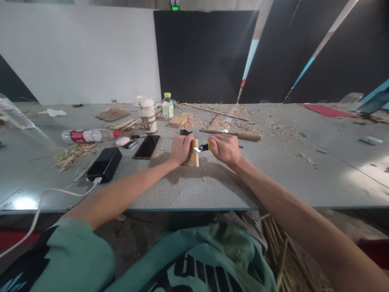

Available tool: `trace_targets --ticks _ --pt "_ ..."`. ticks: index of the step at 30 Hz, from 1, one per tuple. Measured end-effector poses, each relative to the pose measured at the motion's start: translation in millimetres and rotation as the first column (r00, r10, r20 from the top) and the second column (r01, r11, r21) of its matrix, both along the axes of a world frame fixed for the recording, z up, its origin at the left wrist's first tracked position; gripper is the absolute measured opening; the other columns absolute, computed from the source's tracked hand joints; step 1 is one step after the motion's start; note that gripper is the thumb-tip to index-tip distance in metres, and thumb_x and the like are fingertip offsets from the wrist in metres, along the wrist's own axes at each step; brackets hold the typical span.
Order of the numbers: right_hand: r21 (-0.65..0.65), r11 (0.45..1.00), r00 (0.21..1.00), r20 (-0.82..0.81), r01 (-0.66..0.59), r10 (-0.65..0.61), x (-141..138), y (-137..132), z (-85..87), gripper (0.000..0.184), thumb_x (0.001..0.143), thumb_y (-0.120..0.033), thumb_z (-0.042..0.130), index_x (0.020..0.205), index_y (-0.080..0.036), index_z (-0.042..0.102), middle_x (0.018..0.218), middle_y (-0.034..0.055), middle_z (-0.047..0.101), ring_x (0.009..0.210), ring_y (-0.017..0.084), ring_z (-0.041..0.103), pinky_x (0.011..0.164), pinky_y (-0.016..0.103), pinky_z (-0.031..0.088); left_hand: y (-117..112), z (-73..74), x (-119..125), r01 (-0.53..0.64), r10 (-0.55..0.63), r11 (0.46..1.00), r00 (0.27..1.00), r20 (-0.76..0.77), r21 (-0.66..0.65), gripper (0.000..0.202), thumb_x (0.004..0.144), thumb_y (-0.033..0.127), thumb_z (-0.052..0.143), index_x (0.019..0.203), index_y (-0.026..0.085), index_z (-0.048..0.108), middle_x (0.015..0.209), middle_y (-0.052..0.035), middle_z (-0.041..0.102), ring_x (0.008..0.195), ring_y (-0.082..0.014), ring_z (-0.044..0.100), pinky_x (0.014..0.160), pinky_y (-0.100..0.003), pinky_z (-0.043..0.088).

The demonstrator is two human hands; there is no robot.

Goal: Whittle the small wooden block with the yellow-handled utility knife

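Observation:
My left hand (181, 148) is closed around a small pale wood block (193, 157) that stands on the grey table (212, 186). My right hand (224, 147) is fisted on a utility knife (203, 148) with a yellow and black handle. Its short silver blade points left and touches the block's upper right edge. Fine wood shavings lie around the block.
A black phone (147, 146), a black power bank (104, 164) with a white cable, a pink oval object (122, 141) and a lying water bottle (88, 135) sit to the left. A paper cup (148, 114), a small green-capped bottle (167, 106) and a wooden-handled tool (232, 134) lie behind.

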State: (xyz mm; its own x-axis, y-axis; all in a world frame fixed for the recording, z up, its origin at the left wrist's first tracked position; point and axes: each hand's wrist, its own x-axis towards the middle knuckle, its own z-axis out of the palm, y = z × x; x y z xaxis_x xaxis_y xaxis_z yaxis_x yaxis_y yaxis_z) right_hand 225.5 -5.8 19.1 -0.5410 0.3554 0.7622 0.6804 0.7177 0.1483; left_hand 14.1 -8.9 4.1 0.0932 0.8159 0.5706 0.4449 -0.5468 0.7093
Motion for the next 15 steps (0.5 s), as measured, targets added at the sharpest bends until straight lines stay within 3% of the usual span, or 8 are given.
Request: trace_targets --ticks 3,8,15 --pt "-0.032 0.999 0.999 0.019 -0.028 0.029 -2 0 -2.1 0.050 0.112 -0.034 0.028 0.071 -0.021 0.055 0.064 0.0012 0.057 0.057 0.014 0.043 0.057 0.034 0.022 7 -0.6 -6 0.007 -0.007 1.000 1.000 0.026 -0.005 0.046 0.103 0.029 0.040 0.058 0.023 0.045 0.055 0.0012 0.047 0.059 -0.0168 0.048 0.063 -0.034 0.032" --pt "-0.097 0.990 0.989 0.093 -0.107 0.116 -4 -1 -3.8 0.051 0.112 -0.035 0.029 0.071 -0.021 0.054 0.064 0.0013 0.054 0.058 0.015 0.040 0.058 0.034 0.020 13 1.0 -11 -0.066 0.074 0.996 0.986 0.151 -0.057 0.048 0.102 0.028 0.044 0.055 0.024 0.031 0.052 0.0028 0.033 0.056 -0.0164 0.039 0.058 -0.034 0.027" --pt "-0.198 0.974 0.981 0.135 -0.113 0.142 -7 0 -4.6 0.051 0.112 -0.038 0.027 0.071 -0.022 0.052 0.063 0.0010 0.053 0.056 0.015 0.037 0.059 0.035 0.018 17 2.7 -12 -0.109 0.119 0.991 0.982 0.145 -0.072 0.048 0.101 0.023 0.044 0.057 0.025 0.027 0.054 0.0019 0.034 0.058 -0.0166 0.039 0.060 -0.034 0.029"
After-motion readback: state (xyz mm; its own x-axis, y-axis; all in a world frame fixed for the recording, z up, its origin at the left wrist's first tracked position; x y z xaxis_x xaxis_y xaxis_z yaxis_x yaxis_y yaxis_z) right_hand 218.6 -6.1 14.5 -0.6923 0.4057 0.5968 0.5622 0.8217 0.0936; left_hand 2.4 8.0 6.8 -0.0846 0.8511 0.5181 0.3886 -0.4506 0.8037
